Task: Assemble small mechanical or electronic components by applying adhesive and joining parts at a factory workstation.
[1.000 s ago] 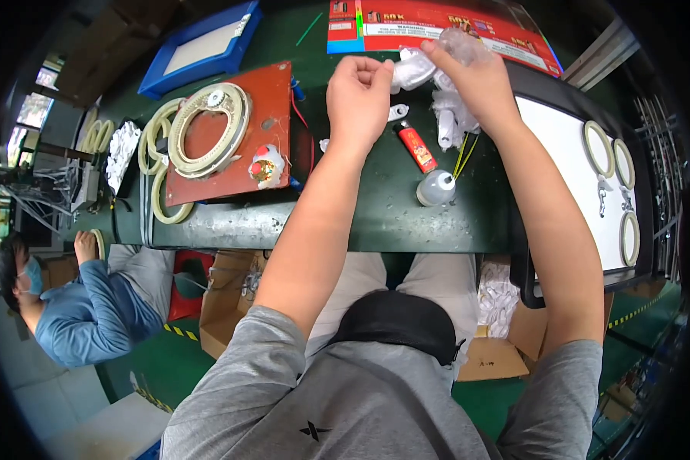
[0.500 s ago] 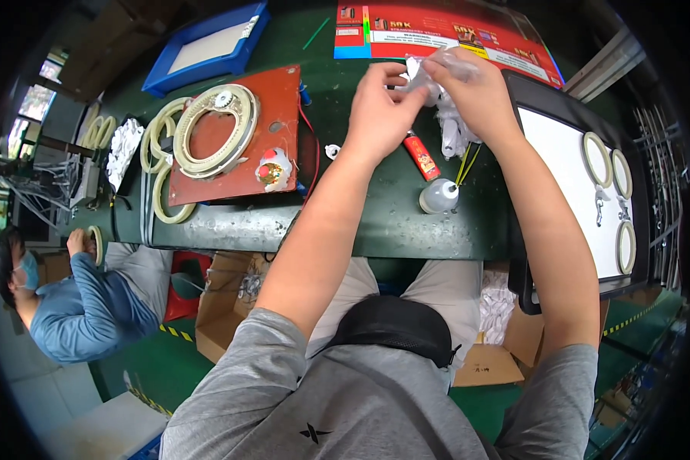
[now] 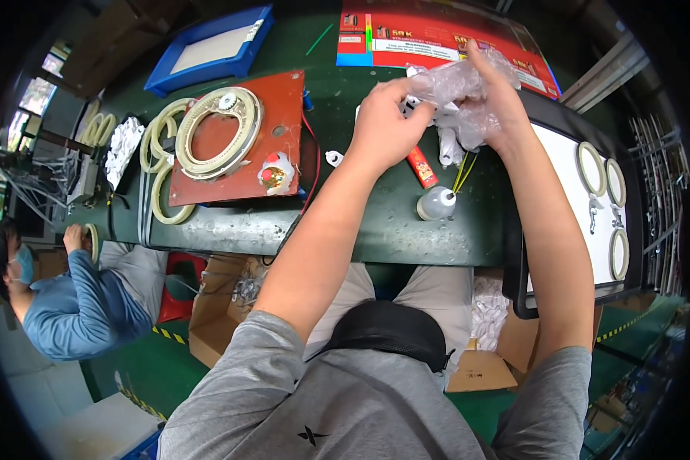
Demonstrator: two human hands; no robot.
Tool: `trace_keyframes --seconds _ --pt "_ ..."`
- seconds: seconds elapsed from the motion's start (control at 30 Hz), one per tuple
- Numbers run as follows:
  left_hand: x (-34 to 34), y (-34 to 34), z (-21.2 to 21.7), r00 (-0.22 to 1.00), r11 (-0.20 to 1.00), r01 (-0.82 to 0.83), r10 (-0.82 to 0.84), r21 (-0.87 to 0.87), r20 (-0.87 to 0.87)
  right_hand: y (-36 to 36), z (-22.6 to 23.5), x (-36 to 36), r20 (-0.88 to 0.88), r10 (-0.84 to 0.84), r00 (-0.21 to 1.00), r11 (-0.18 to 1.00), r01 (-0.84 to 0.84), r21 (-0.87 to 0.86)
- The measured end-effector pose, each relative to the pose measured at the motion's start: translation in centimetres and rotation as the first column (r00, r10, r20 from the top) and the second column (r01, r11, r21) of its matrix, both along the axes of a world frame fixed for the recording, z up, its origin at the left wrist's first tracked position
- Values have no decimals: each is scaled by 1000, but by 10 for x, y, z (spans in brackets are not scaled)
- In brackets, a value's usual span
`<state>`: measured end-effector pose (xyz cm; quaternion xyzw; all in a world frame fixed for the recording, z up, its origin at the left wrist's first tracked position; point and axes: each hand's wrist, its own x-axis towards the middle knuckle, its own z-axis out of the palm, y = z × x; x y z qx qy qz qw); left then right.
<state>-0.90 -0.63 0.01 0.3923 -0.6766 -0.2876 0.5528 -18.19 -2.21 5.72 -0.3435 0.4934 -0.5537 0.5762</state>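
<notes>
A crumpled clear plastic bag (image 3: 456,83) stretches between my two hands above the far middle of the bench. My right hand (image 3: 502,103) holds its right side, thumb raised and the film bunched against the palm. My left hand (image 3: 387,123) grips the bag's left edge, its fingertips partly hidden by the film. Small white plastic parts (image 3: 450,147) lie in a heap just below the bag; how many are inside it I cannot tell. Nearer to me are a red printed tube-like pack (image 3: 421,167) and a translucent squeeze bottle (image 3: 435,204) with thin yellow sticks beside it.
Left of my hands stands a red fixture (image 3: 284,100) carrying a cream ring (image 3: 188,138). More rings (image 3: 161,203) lie beside it. A blue tray (image 3: 157,80) and red printed sheet (image 3: 437,27) are farther back. A black-rimmed tray (image 3: 563,199) holds rings at right. A co-worker (image 3: 84,307) sits left.
My right hand has moved right and opened out from its bunched grip. The bag now spreads wider between my hands. The left hand stays nearly in place.
</notes>
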Motion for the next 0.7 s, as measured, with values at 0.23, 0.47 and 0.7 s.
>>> trace_keyframes --seconds 0.23,0.47,0.7 --pt "1 0 -1 968 982 -177 186 -69 166 -4 -9 -13 -131 -90 987 996 86 -40" --pt "0 3 -15 881 972 4 108 -236 461 -7 -25 -5 -827 -364 428 918 17 -395" --pt "4 4 -10 864 971 -139 214 -193 456 2 -31 3 -998 44 -33 994 -97 47"
